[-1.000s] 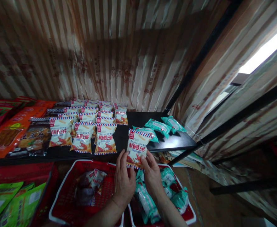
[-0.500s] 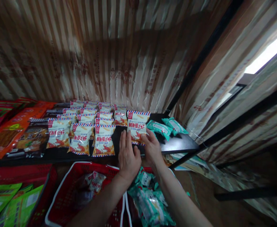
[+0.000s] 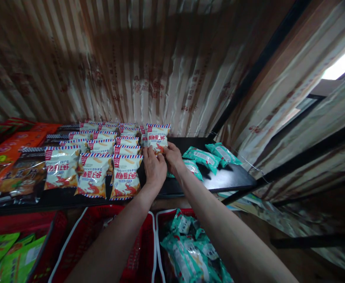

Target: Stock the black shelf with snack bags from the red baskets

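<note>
Between my left hand [image 3: 154, 167] and my right hand [image 3: 174, 156] is a white-and-orange snack bag [image 3: 157, 137] with a striped top edge. Both hands grip its lower part, fingers closed, and it stands upright just in front of another bag of its kind at the back of the black shelf [image 3: 219, 179]. Rows of matching snack bags [image 3: 126, 177] stand to the left of my hands. Several teal packets [image 3: 202, 157] lie on the shelf to the right, one of them partly behind my right wrist.
Orange and dark snack packs [image 3: 26, 173] lie further left. Below the shelf are a red basket [image 3: 143, 239], mostly behind my left arm, a basket of teal packets [image 3: 187, 255], and one with green bags [image 3: 22, 259]. Black metal bars [image 3: 249, 74] slant at the right, before a striped curtain [image 3: 116, 70].
Both hands have carried the snack bag back and left, toward the bag behind it. A teal packet they were covering now shows on the shelf. The view has shifted slightly.
</note>
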### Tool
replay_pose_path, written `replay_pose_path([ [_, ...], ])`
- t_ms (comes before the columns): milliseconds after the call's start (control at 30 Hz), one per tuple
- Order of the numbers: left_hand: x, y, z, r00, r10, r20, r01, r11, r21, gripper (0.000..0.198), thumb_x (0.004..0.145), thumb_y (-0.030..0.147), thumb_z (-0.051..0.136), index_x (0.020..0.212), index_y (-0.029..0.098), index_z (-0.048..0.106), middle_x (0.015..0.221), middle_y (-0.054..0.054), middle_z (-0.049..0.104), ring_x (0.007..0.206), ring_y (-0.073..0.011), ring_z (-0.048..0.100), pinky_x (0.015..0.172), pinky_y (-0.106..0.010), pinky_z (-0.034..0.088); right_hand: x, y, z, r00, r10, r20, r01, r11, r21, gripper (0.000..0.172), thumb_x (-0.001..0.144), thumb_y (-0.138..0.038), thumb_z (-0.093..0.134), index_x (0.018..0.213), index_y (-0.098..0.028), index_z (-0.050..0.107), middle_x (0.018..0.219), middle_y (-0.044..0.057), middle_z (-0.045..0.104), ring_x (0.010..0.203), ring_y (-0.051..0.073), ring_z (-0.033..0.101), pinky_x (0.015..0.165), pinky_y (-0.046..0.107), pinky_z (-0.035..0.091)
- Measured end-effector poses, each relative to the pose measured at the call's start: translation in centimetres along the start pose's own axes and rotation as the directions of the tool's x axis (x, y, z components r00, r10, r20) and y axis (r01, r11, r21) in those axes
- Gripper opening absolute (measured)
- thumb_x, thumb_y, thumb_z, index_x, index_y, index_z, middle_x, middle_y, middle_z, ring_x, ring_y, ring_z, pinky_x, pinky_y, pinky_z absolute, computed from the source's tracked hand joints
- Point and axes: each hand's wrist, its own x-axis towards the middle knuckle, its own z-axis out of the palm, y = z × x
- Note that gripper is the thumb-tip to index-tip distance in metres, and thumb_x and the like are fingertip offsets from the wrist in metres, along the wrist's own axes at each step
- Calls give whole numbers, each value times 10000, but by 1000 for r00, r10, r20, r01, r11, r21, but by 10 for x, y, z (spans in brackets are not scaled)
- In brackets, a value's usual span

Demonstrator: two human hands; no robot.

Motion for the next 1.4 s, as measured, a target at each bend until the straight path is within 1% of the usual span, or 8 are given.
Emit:
replay_pose_path([
  [233, 4, -9, 10, 997, -71, 30, 72, 997, -28, 459, 833, 167, 397, 1274, 46, 432, 1485, -211, 283, 1414, -269, 179, 1152, -413, 174, 8, 11, 10, 994, 99, -37, -103, 989, -103, 245, 683, -224, 641, 922, -177, 670, 803, 47, 728, 757, 205, 665, 706, 338, 528],
  [367, 2, -14, 12, 995, -95, 33, 96, 994, -43, 451, 837, 170, 390, 1268, 44, 437, 1489, -218, 273, 1413, -271, 180, 1148, -411, 189, 10, 11, 12, 993, 107, -50, -114, 977, -177, 235, 677, -166, 617, 904, -186, 676, 808, 38, 722, 736, 197, 658, 697, 327, 523],
  [567, 2, -23, 17, 994, -109, -7, 108, 993, -54, 462, 818, 131, 385, 1274, 94, 445, 1460, -171, 358, 1402, -251, 226, 1143, -401, 211, 9, 16, 14, 994, 85, -62, -99, 953, -287, 196, 710, -139, 566, 851, -210, 682, 803, 13, 710, 776, 187, 643, 777, 331, 498],
  [700, 2, -27, 17, 992, -124, -7, 124, 991, -52, 451, 828, 133, 365, 1266, 70, 453, 1474, -185, 329, 1402, -250, 226, 1144, -391, 199, 10, 21, 15, 997, 64, -50, -77, 941, -330, 191, 719, -155, 573, 860, -226, 681, 830, 2, 708, 808, 185, 641, 805, 321, 486],
  [933, 4, -28, 18, 993, -115, 7, 116, 992, -51, 465, 816, 96, 371, 1271, 51, 455, 1505, -195, 261, 1412, -258, 189, 1146, -402, 201, 17, 29, 15, 999, 22, -24, -30, 930, -367, 273, 720, -121, 544, 950, -206, 662, 886, 14, 703, 828, 175, 636, 832, 329, 478],
  [1167, 5, -31, 20, 993, -115, 6, 115, 992, -52, 442, 828, 103, 374, 1253, 52, 486, 1494, -187, 292, 1415, -258, 176, 1152, -395, 191, 18, 31, 16, 1000, -1, -3, 0, 913, -409, 325, 740, -112, 499, 1009, -210, 653, 949, 26, 710, 874, 185, 643, 835, 334, 486],
  [1300, 4, -35, 20, 995, -102, 0, 102, 995, -11, 460, 827, 88, 366, 1272, 57, 478, 1464, -191, 352, 1407, -258, 208, 1152, -415, 187, 17, 30, 17, 1000, -5, 30, 18, 898, -440, 383, 724, -87, 505, 1052, -223, 649, 984, 20, 713, 900, 184, 643, 865, 333, 479],
  [1400, 3, -37, 21, 995, -99, -8, 99, 995, 24, 464, 831, 96, 375, 1284, 61, 470, 1473, -194, 333, 1402, -259, 224, 1146, -413, 202, 16, 26, 17, 999, -7, 54, 31, 882, -470, 405, 729, -83, 499, 1085, -215, 640, 1029, 32, 703, 931, 183, 637, 886, 335, 472],
])
